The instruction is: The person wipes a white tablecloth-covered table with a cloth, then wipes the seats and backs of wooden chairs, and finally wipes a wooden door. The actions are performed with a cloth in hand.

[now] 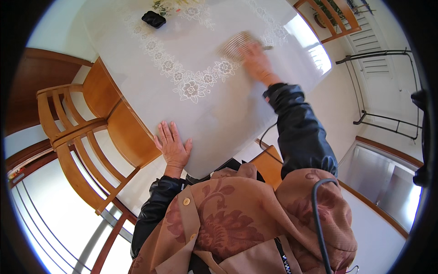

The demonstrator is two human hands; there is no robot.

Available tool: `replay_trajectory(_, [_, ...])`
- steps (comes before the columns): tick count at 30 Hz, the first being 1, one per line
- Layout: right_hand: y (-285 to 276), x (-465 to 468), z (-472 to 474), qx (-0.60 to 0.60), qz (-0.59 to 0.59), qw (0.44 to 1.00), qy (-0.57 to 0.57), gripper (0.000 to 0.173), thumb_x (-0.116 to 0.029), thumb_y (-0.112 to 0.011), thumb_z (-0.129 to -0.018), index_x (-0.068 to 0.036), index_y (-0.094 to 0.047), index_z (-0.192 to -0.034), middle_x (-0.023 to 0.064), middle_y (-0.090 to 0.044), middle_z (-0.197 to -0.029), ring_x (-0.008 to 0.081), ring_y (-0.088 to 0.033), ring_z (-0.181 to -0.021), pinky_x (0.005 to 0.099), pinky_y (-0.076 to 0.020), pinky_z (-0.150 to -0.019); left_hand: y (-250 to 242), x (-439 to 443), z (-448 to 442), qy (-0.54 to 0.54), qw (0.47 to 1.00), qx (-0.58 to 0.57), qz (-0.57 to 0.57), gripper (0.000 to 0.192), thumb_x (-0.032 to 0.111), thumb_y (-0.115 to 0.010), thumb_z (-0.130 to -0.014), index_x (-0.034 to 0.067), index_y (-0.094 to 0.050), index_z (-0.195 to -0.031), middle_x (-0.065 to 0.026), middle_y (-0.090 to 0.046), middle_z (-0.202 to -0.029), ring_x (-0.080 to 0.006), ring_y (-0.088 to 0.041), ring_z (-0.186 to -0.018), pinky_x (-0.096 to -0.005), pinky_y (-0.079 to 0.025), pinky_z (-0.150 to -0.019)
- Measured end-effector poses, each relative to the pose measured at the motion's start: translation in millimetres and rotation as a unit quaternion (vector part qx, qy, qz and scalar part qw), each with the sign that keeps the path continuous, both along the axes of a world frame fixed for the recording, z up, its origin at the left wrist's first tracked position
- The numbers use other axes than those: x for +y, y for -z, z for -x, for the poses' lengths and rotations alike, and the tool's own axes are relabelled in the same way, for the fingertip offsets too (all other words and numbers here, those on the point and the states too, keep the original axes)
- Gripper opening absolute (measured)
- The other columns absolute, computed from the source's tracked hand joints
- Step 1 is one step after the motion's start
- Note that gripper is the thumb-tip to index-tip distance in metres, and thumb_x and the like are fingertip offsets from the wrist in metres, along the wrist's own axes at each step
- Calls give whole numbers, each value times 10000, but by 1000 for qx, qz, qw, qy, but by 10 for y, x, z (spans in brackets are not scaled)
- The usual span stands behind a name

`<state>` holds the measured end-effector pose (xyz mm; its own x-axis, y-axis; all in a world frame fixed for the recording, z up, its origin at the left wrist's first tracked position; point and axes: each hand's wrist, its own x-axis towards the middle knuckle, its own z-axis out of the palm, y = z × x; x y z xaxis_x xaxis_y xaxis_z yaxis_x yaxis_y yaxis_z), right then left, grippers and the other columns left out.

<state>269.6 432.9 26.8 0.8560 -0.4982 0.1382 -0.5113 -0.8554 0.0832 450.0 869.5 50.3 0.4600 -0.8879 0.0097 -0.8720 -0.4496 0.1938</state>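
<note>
My right hand [256,61] lies over a striped cloth [236,45] on a table [219,113] whose pale covering has a white floral pattern. Hand and cloth are blurred, and the fingers appear closed on the cloth's near part. Near the table's lower left edge, my left hand [174,145] rests palm down with its fingers apart and nothing in it. A small black object [154,19], its kind unclear, stands towards the far left of the tabletop.
Two slatted wooden chairs [126,133] stand close along the table's left side, another wooden chair [337,17] at the far right. Leaves and flowers [167,6] show at the top. A dark cable [262,138] hangs by my right sleeve. A black metal frame [386,89] is at right.
</note>
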Motion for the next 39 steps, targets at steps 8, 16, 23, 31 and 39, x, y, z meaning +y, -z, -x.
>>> replay_trajectory(8, [11, -708, 1109, 70, -27, 931, 357, 591, -356, -509, -1011, -180, -424, -1569, 232, -394, -1599, 389, -324, -1504, 540, -196, -1245, 3, 4, 10, -10, 1000, 10, -15, 912, 492, -623, -892, 32, -287, -1604, -256, -215, -1672, -426, -165, -1558, -655, -107, -1194])
replay_trajectory(16, [-215, 142, 677, 53, -59, 996, 34, 637, -296, -611, -949, -316, -427, -1558, 75, -399, -1618, 377, -324, -1495, 527, -279, -1227, 61, -7, -6, 13, 1000, -26, -10, 910, 529, -571, -911, 18, -280, -1606, -272, -211, -1670, -437, -170, -1556, -661, -113, -1186])
replay_trajectory(23, [164, -1393, 1964, 63, -22, 919, 389, 613, -550, -456, -1014, -427, -323, -1600, 20, -272, -1706, 409, -223, -1552, 641, -168, -1223, 82, 9, -6, 21, 999, -43, -8, 892, 552, -526, -935, -1, -297, -1596, -282, -230, -1660, -444, -190, -1549, -652, -138, -1181])
replay_trajectory(31, [481, -1244, 2709, -4, 93, 960, 263, 550, -360, -484, -1023, -183, -462, -1544, 176, -445, -1581, 452, -349, -1475, 541, -253, -1226, 72, 0, 0, 14, 1000, -25, 6, 879, 541, -539, -935, 9, -307, -1596, -270, -239, -1663, -443, -199, -1547, -641, -134, -1187])
replay_trajectory(39, [5, 831, 1907, -101, -7, 988, 118, 624, -90, -662, -864, -22, -519, -1468, 291, -483, -1482, 500, -415, -1403, 613, -296, -1196, 41, 31, -12, -4, 1000, -4, 5, 885, 479, -624, -889, 29, -324, -1589, -257, -250, -1663, -419, -201, -1551, -646, -113, -1201])
